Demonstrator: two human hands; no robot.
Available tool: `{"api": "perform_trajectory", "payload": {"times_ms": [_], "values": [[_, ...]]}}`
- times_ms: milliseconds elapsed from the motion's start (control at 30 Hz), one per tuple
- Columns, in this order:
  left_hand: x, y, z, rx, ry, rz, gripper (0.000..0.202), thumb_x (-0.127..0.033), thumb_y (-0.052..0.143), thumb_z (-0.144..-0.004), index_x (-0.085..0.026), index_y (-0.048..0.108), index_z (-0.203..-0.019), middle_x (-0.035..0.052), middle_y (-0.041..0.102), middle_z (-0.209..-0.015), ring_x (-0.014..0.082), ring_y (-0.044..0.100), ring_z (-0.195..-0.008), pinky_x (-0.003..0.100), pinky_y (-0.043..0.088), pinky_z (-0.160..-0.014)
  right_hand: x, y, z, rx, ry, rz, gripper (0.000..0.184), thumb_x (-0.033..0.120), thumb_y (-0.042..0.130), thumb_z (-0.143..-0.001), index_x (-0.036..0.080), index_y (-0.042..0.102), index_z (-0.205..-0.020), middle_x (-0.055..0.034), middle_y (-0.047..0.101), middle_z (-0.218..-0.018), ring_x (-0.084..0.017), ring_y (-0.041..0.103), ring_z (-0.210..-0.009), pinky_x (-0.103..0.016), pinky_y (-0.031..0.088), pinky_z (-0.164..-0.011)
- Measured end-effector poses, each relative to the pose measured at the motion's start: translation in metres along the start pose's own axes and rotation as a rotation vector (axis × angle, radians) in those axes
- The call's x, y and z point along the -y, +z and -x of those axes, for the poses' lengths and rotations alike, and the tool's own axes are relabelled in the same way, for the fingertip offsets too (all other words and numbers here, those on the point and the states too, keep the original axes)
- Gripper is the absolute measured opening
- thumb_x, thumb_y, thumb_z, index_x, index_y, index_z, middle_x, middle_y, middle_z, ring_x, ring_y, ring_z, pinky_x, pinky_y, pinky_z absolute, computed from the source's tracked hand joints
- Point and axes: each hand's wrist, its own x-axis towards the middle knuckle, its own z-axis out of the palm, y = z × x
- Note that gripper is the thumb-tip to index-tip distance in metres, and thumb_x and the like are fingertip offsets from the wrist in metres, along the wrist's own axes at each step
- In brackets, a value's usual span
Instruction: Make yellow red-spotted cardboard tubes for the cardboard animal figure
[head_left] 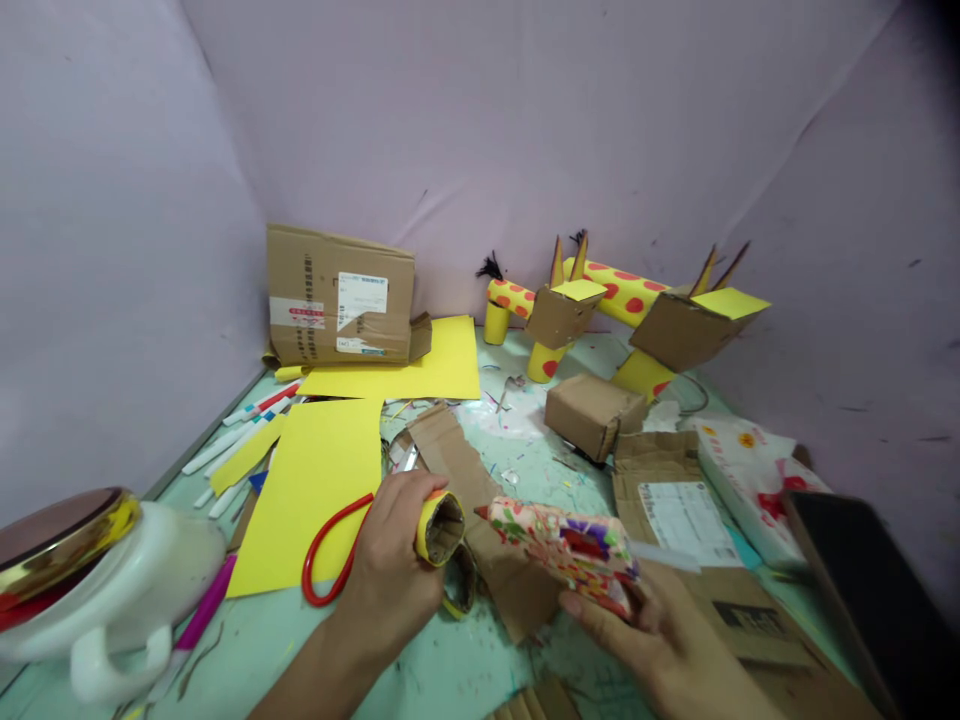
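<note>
My left hand (401, 550) is wrapped round a yellow paper-covered cardboard tube (441, 528), its open end facing right. A second yellow-edged tube (461, 580) shows just below it, partly hidden by the hand. In my right hand (637, 635) is a flower-patterned hot glue gun (566, 545), with a clear glue stick (666, 556) sticking out of its back. Its reddish nozzle points left at the tube, a short gap away. Red-handled scissors (309, 565) lie partly under my left hand. Two giraffe-like figures of card, a smaller one (562, 315) and a larger one (690, 320), stand at the back right.
A cardboard box (360, 320) stands at the back left, near yellow sheets (315, 480) and several markers (232, 440). A white mug (165, 560) is at left. Cardboard pieces (465, 490), a small box (589, 410) and a phone (870, 570) lie across the middle and right.
</note>
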Motion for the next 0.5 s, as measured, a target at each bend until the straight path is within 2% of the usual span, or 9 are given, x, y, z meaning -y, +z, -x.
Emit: {"api": "perform_trajectory", "payload": {"times_ms": [133, 200, 267, 333, 400, 500], "values": [[0.0004, -0.0008, -0.0013, -0.002, -0.005, -0.018, 0.035, 0.000, 0.052, -0.072, -0.017, 0.051, -0.102, 0.0063, 0.057, -0.096, 0.0175, 0.054, -0.091, 0.028, 0.045, -0.082, -0.0032, -0.0033, -0.0013, 0.067, 0.009, -0.045, 0.015, 0.030, 0.069, -0.072, 0.019, 0.061, -0.066, -0.0008, 0.066, -0.069, -0.022, 0.065, -0.076, -0.025, 0.054, -0.069], [0.0010, -0.0006, -0.0017, 0.002, -0.003, -0.023, 0.034, -0.001, 0.052, -0.072, -0.017, 0.051, -0.103, 0.0069, 0.057, -0.096, 0.0180, 0.054, -0.091, 0.028, 0.045, -0.082, -0.0028, -0.0046, -0.0023, 0.098, 0.019, -0.021, 0.012, 0.028, 0.070, -0.071, 0.019, 0.062, -0.068, -0.0004, 0.066, -0.067, -0.023, 0.065, -0.078, -0.025, 0.054, -0.069], [0.0015, -0.0001, -0.0021, 0.005, -0.006, -0.022, 0.036, -0.001, 0.052, -0.072, -0.016, 0.050, -0.104, 0.0075, 0.057, -0.097, 0.0185, 0.054, -0.092, 0.029, 0.045, -0.084, -0.0017, -0.0056, -0.0031, 0.127, 0.022, 0.002, 0.015, 0.029, 0.066, -0.075, 0.018, 0.067, -0.085, -0.0030, 0.071, -0.080, -0.024, 0.066, -0.081, -0.028, 0.054, -0.073], [0.0017, 0.0003, -0.0023, 0.001, -0.007, -0.017, 0.036, -0.001, 0.052, -0.072, -0.016, 0.050, -0.105, 0.0079, 0.057, -0.098, 0.0188, 0.054, -0.093, 0.030, 0.045, -0.084, -0.0009, -0.0061, -0.0032, 0.170, 0.014, 0.014, 0.030, 0.031, 0.062, -0.079, 0.018, 0.065, -0.105, -0.0073, 0.069, -0.105, -0.026, 0.064, -0.095, -0.032, 0.051, -0.085], [0.0010, 0.0003, -0.0025, -0.004, -0.002, -0.020, 0.036, -0.001, 0.052, -0.072, -0.015, 0.050, -0.105, 0.0079, 0.057, -0.097, 0.0189, 0.054, -0.093, 0.030, 0.045, -0.084, -0.0012, -0.0058, -0.0027, 0.207, 0.015, -0.019, 0.043, 0.033, 0.059, -0.081, 0.020, 0.056, -0.122, -0.0079, 0.056, -0.130, -0.027, 0.054, -0.116, -0.034, 0.041, -0.099], [-0.0009, -0.0004, -0.0027, 0.001, 0.017, -0.034, 0.036, -0.002, 0.054, -0.072, -0.016, 0.050, -0.104, 0.0077, 0.057, -0.096, 0.0191, 0.054, -0.091, 0.030, 0.046, -0.082, -0.0039, -0.0041, -0.0011, 0.255, 0.047, -0.124, 0.059, 0.035, 0.056, -0.084, 0.024, 0.036, -0.139, -0.0050, 0.039, -0.144, -0.022, 0.039, -0.130, -0.033, 0.033, -0.106]]}}
